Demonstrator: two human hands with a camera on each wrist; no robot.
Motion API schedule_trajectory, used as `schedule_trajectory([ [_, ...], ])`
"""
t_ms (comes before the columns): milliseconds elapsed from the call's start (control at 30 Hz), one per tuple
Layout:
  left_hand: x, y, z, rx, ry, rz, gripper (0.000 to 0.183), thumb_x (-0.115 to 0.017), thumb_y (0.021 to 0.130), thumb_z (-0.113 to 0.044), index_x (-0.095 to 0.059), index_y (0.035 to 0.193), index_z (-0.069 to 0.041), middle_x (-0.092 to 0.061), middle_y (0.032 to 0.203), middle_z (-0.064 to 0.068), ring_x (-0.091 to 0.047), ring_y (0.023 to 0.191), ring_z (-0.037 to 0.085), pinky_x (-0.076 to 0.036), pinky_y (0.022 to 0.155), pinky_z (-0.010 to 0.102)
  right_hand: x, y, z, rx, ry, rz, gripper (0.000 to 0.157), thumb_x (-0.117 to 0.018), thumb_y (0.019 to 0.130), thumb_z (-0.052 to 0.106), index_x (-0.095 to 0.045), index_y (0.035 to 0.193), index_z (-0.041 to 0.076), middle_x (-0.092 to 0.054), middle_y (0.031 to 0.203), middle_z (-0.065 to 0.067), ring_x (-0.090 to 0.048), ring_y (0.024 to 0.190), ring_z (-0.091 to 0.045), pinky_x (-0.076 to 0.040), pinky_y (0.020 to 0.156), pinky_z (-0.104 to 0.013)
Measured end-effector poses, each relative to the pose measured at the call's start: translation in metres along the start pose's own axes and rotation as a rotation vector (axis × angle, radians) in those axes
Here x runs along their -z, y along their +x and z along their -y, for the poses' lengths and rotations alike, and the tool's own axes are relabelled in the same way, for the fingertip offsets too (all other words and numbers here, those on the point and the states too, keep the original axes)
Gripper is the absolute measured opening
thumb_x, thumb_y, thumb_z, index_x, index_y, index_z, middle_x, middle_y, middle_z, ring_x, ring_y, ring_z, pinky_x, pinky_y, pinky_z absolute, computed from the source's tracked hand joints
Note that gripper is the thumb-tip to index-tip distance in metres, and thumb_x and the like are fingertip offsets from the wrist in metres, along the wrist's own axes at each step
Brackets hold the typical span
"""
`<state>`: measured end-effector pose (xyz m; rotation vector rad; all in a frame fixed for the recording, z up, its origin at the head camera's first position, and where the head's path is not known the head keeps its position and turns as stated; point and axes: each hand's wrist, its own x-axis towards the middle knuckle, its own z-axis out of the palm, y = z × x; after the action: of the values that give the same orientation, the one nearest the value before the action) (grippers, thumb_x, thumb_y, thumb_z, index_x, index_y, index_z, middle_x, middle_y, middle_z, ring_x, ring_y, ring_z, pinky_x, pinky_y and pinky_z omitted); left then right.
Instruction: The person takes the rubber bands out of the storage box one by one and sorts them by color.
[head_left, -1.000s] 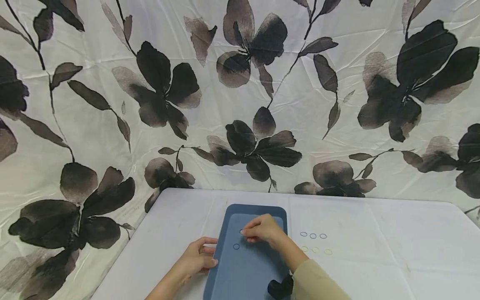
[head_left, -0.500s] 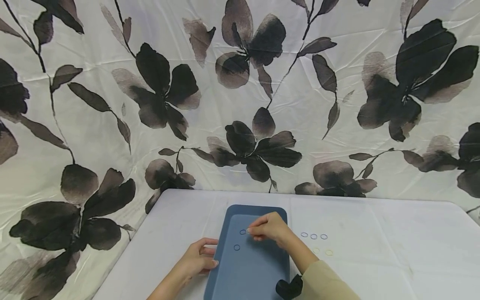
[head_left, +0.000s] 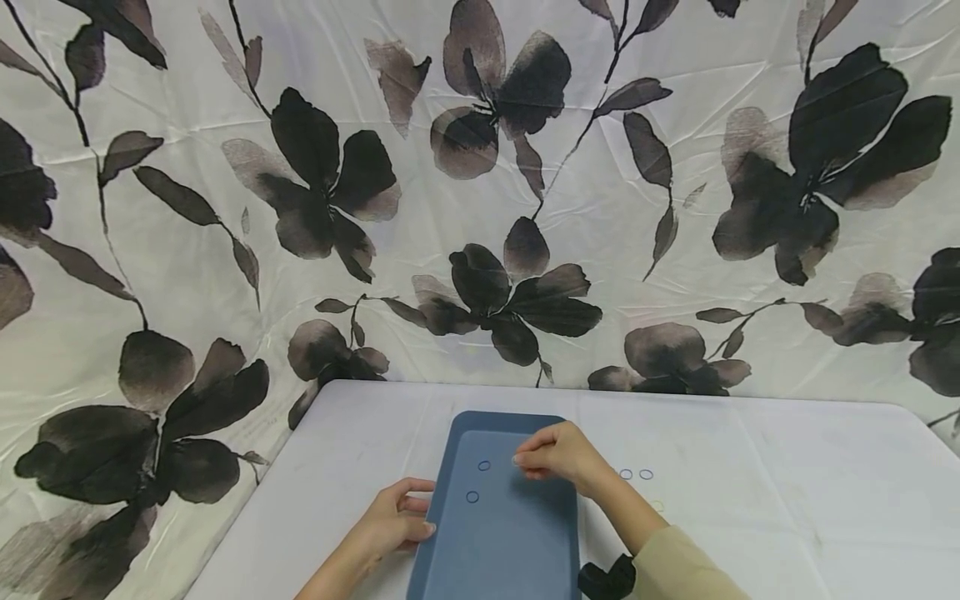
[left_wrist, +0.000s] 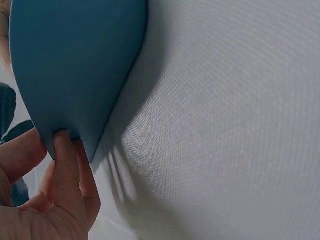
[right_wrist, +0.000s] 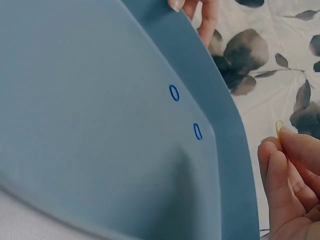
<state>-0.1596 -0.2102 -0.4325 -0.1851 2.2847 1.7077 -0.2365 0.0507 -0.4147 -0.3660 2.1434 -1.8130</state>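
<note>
My left hand (head_left: 392, 518) holds the long left rim of a blue tray (head_left: 491, 550); in the left wrist view, its thumb and fingers (left_wrist: 67, 175) grip the edge from both sides. My right hand (head_left: 558, 454) is above the far right part of the tray. Between its thumb and forefinger it pinches a small yellow rubber band (right_wrist: 279, 129), clear in the right wrist view but too small to make out from the head. Two blue rubber bands (head_left: 483, 466) (right_wrist: 174, 93) lie apart inside the tray, left of that hand.
On the white table (head_left: 787, 500) right of the tray, two blue bands (head_left: 646, 474) and one yellow band (head_left: 657, 506) show; the right arm covers the area beside them. A black strap-like item (head_left: 607, 577) is at the right wrist. Behind the table hangs a floral cloth (head_left: 660, 242).
My right hand has moved right over the tray, away from the farther blue band, which is now in full sight. The right forearm covers more table bands. My left hand stays on the rim.
</note>
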Motion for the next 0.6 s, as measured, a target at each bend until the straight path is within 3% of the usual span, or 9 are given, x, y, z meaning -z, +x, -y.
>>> schedule_trajectory([
  [600,-0.001,-0.002,0.001,-0.027,-0.021,0.011,0.059,-0.065,0.071,0.011,-0.045,0.127,0.008,-0.059,0.098,0.015,-0.062,0.075,0.018,-0.054,0.063,0.034,0.021,-0.015,0.004,0.000,-0.008,-0.020,0.017,-0.072,0.078,0.004,-0.069,0.089,-0.009,-0.069,0.078,-0.011,-0.068,0.073,-0.025,-0.056,0.065,-0.032],
])
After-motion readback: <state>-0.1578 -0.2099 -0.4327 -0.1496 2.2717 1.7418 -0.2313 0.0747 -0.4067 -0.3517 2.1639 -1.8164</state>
